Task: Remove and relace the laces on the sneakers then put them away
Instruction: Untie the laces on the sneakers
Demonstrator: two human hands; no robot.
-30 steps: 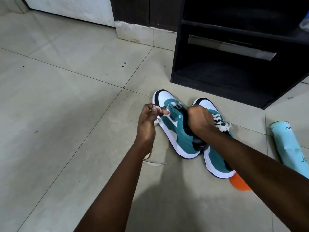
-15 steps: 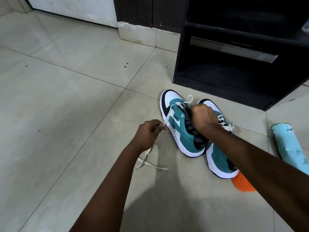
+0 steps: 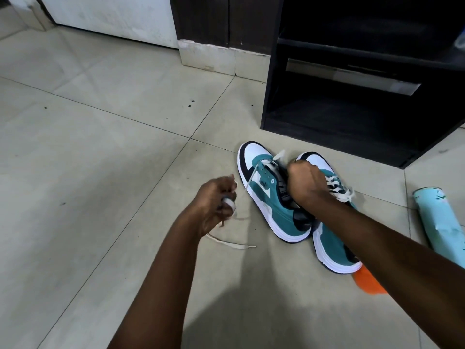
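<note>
Two teal, white and black low-top sneakers lie side by side on a pale tiled floor, toes pointing toward the open front of a dark wooden shelf unit. The left-hand sneaker is tipped onto its side against its mate; the right hand is curled over its black tongue and collar, gripping it. A flat off-white lace runs taut from the upper eyelets of this sneaker to the left hand, whose fingers are closed on it with a turn of lace wound about a finger; the loose tail drops below the hand and trails along the floor toward the sneaker's heel. A short end of the lace stands up at the sneaker's top eyelets. The two hands are apart, either side of the tipped sneaker. The right-hand sneaker rests flat, fully laced with a bow showing beside the right wrist. An orange object touches its heel, partly hidden by the forearm. A pale turquoise cylinder lies near the floor's right edge.
</note>
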